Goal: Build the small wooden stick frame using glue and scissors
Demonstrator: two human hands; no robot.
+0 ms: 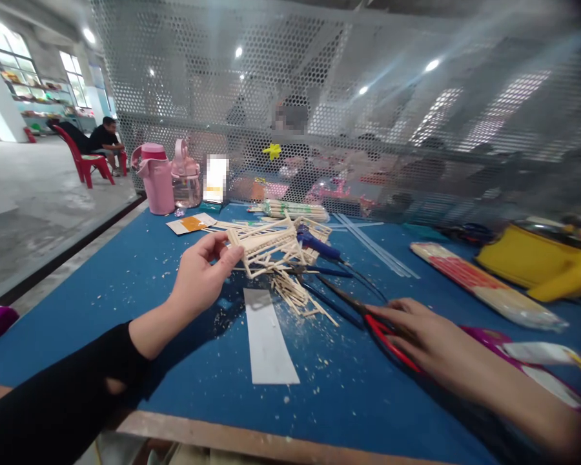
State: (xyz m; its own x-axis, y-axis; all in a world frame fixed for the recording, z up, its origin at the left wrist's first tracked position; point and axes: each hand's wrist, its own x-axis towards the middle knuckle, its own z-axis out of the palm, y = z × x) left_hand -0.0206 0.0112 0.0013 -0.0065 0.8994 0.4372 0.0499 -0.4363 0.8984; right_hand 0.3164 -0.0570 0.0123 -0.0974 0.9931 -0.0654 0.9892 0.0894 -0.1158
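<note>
Between the thumb and fingers of my left hand (206, 268) is the left end of a wooden stick structure (266, 242), raised over the blue table. My right hand (416, 329) is closed around the red handles of black-bladed scissors (351, 300), whose blades point left toward the sticks. Loose short sticks (293, 294) lie in a pile below the structure. Just behind them rests a blue glue gun (319, 242) with its cord running right. Blue-handled pliers (324, 290) lie partly hidden beside the pile. Nearer me is a white strip (268, 339) lying flat.
A pink thermos (157, 181), a clear pink bottle (186, 177) and an orange-white card (192, 223) stand or lie at the back left. Clear glue sticks (372, 245), a packet of sticks (484, 284) and a yellow object (537, 261) are to the right. Perforated metal (368, 110) closes the back.
</note>
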